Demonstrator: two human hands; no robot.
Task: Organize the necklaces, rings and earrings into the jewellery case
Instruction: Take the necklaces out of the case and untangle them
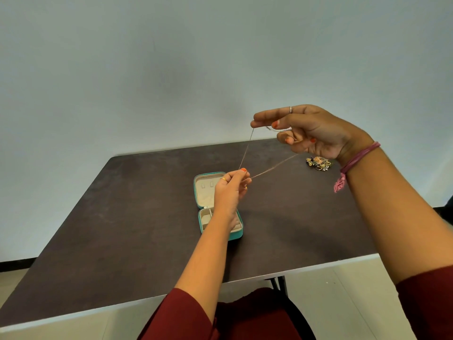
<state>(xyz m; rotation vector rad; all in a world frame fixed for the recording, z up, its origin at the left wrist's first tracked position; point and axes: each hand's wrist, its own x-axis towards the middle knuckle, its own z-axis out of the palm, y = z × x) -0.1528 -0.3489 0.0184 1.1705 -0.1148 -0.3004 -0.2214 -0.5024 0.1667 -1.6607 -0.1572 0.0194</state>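
The right hand (316, 131) and left hand (232, 187) each pinch one thin necklace (272, 166). Under the left hand, its arm hides part of one open jewellery case (203, 190). One jewellery pile (318, 163) sits just below the right hand on the desk (122, 217).

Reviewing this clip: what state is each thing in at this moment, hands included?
Jewellery case: open, lid laid flat on the table.
Necklace chain: lifted, stretched between both hands.
Left hand: pinches the chain's lower bend.
Right hand: holds the chain's upper ends.
Jewellery pile: heaped on the table, untouched.
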